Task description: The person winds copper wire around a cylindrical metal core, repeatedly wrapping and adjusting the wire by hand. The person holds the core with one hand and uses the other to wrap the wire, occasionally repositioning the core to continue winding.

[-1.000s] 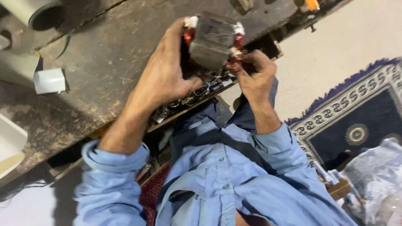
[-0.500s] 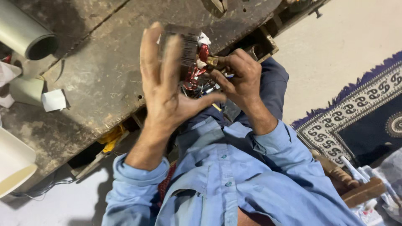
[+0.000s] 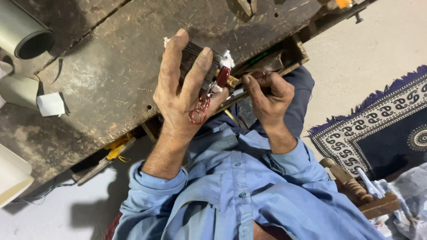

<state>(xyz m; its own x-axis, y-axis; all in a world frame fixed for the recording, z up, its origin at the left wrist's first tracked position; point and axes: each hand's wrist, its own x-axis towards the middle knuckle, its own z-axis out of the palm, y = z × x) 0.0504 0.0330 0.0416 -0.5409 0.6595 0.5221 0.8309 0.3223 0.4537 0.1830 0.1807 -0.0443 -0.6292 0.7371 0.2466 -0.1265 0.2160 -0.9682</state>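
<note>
**Two hands work on a small motor core above a worn bench**

Seen from above, a person in a blue shirt (image 3: 249, 195) holds a dark, ribbed motor core (image 3: 195, 62) over a scarred wooden bench (image 3: 111, 66). The left hand (image 3: 182, 89) wraps the core from this side, fingers clamped along its length, thumb below. That grip seems meant to steady it and turn its right end toward the other hand. Loops of red copper wire (image 3: 199, 110) hang over the left palm, kept clear of the end being worked.

The right hand (image 3: 267, 95) is curled tight just beside the core's right end, where a brass-coloured shaft tip (image 3: 231, 82) and a red winding (image 3: 222, 75) show. Its fingers pinch together around something thin at that end; what it is cannot be made out. White paper scraps (image 3: 227, 58) stick out of the core.

On the bench to the left lie a pale tube (image 3: 22, 33) and a small white paper piece (image 3: 50, 104). Under the bench edge, yellow cord (image 3: 116, 149) trails. To the right, a dark patterned rug (image 3: 387, 129) covers the floor, with a turned wooden handle (image 3: 351, 186) near it.
</note>
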